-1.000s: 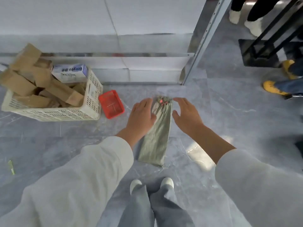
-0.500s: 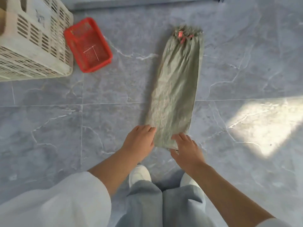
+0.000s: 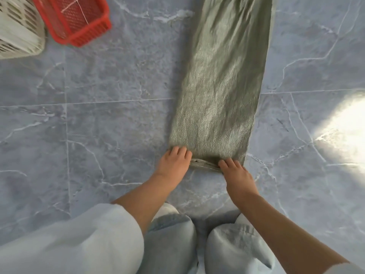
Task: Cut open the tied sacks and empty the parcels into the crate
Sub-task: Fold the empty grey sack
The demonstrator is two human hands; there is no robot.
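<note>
Head view. Since half second ago: view closer, sack (image 3: 221, 86) tied end now past top edge, near edge turned into small fold. Sack flat and limp on floor (image 3: 98, 125), likely already emptied. Left hand (image 3: 173, 163) and right hand (image 3: 236, 171) each grip a near corner, fingers curled over the hem, probably starting to roll it up for tidy storage. Crate (image 3: 17, 36) and red basket (image 3: 79, 18) far left, well apart from sack.

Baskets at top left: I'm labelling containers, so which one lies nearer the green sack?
The small red basket. It lies between the larger white crate and the sack, so it is the closer of the two.
</note>
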